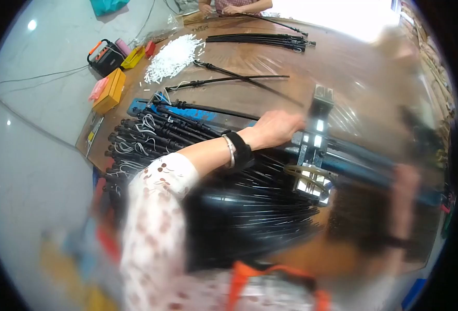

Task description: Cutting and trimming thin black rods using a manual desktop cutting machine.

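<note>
My left hand (278, 128) is closed at the end of a thin black rod (221, 109), beside a metal clamp-like machine (311, 145). That rod reaches left over a blue base (192, 113). Lower right, smeared by motion, is my right hand (404, 192); its fingers cannot be made out. Below my left forearm lies a large bundle of black rods (275, 207). Their thicker, jointed ends carry white cords (130, 147) on the left. Two more black rods (229, 79) lie crossed beyond the blue base.
A heap of small white sticks (174, 57) lies at the far left of the table (353, 57). Behind it is a row of black rods (260, 40). Another person's hands (232, 9) are at the far edge. A yellow box (110, 92) stands at the left edge.
</note>
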`<state>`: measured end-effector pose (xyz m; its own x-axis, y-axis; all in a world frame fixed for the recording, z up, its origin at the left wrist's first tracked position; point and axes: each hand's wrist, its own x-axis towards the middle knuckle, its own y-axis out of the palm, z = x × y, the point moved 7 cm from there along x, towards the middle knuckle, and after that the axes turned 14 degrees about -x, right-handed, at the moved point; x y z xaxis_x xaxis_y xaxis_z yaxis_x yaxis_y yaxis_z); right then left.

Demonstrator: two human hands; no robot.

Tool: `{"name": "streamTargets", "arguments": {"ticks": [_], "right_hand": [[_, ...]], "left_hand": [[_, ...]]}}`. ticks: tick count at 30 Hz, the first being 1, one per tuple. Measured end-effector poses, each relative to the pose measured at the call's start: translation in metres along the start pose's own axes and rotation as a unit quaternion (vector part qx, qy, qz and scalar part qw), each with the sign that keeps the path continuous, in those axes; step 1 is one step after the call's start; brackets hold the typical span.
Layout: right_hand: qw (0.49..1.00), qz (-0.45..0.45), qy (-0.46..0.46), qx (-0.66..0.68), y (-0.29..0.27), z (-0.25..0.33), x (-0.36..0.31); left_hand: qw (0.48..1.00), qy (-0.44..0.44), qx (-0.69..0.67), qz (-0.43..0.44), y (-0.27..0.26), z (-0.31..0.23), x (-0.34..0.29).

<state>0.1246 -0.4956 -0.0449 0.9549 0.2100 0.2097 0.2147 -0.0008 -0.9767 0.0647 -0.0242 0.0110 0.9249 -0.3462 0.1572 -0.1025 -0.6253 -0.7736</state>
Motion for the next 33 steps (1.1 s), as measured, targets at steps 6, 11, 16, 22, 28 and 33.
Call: {"name": "streamTargets", "arguments": {"ticks": [6,11,16,22,28,33], "right_hand": [[0.961,-0.213,-0.165,-0.068,-0.104,0.136,-0.065],[0.957,-0.186,-0.206,0.084,-0.086,0.175,-0.091],[0.961,-0.160,-0.200,0.105,-0.075,0.184,-0.095],[0.932,-0.140,-0.236,0.236,-0.044,0.208,-0.072],[0.890,-0.100,-0.227,0.382,-0.028,0.203,-0.055],[1.000,0.002,0.014,0.019,-0.011,0.081,-0.078]], "left_hand": [[0.997,0.073,0.039,0.012,0.015,-0.005,0.003],[0.995,0.019,0.094,-0.035,0.011,-0.010,-0.001],[0.994,-0.003,0.112,0.002,0.015,-0.015,0.004],[0.992,0.022,0.120,-0.010,0.016,0.004,0.005],[0.986,0.086,0.128,-0.056,0.016,-0.005,0.001],[0.963,0.184,0.186,-0.070,0.017,0.003,0.000]]}}
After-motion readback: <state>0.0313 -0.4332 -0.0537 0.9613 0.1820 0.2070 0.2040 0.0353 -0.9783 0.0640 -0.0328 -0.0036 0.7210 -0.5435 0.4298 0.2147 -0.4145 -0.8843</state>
